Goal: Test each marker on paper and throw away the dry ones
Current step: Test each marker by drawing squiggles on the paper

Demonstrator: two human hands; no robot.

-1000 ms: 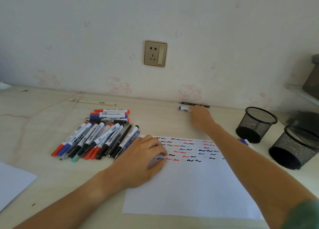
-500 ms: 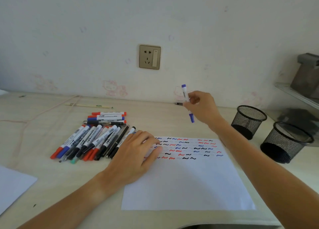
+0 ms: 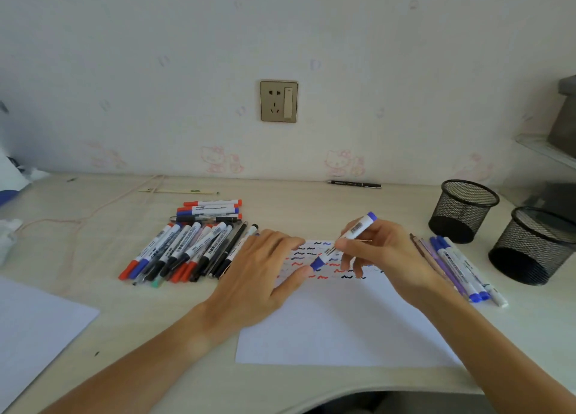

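Head view, left to right. A second sheet of paper [image 3: 34, 323] lies at the left edge of the counter [image 3: 109, 307]. A pile of markers [image 3: 184, 251], capped in red, blue and black, lies fanned just left of the test paper [image 3: 343, 329], with a few more laid crosswise behind them. Left hand [image 3: 258, 276]: grip released, flat on the upper left corner of the test paper, fingers straight, the thumb tip touching the blue cap of the blue marker [image 3: 343, 245]. Rows of red, blue and black squiggles [image 3: 330, 267] cross the top of the sheet. Right hand [image 3: 383, 254]: grip grasping the blue marker by its barrel, tilted, cap end low over the squiggles. Just right of the sheet lies a row of blue markers [image 3: 461, 267] beside the right wrist. Two black mesh cups [image 3: 464, 211] stand at the far right; a black pen [image 3: 353, 184] lies along the wall, below the wall socket [image 3: 279, 101]
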